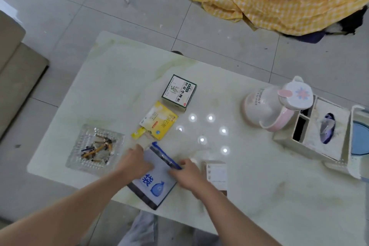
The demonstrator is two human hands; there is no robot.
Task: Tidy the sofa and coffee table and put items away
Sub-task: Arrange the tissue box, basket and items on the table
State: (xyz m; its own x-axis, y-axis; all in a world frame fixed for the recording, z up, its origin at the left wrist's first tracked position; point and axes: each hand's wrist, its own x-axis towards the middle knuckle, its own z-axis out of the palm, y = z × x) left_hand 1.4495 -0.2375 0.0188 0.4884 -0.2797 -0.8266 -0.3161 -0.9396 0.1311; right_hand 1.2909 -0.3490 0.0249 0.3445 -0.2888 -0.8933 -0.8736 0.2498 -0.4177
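Blue-printed plastic sits under both your hands: the zip-top bag [154, 177] lies at the near edge of the coffee table [111, 78], your left hand [134, 163] resting on its left corner while your right hand [186, 173] appears to pinch the blue zip strip, though blur hides the fingertips. To do this step well, I'd judge you should hold the left side steady and keep the strip's halves aligned so it opens or seals cleanly. Just right of your right hand stands one small white box [216, 174]. Left sits one glass ashtray [95, 148] holding several butts. Beyond the bag lie one yellow sachet packet [158, 121] and one green medicine box [179, 92]. Farther right stand one pink-and-white jug [269, 110] and one white tissue organiser [319, 132]. Yellow checked cloth [279, 0] is heaped on the floor beyond.
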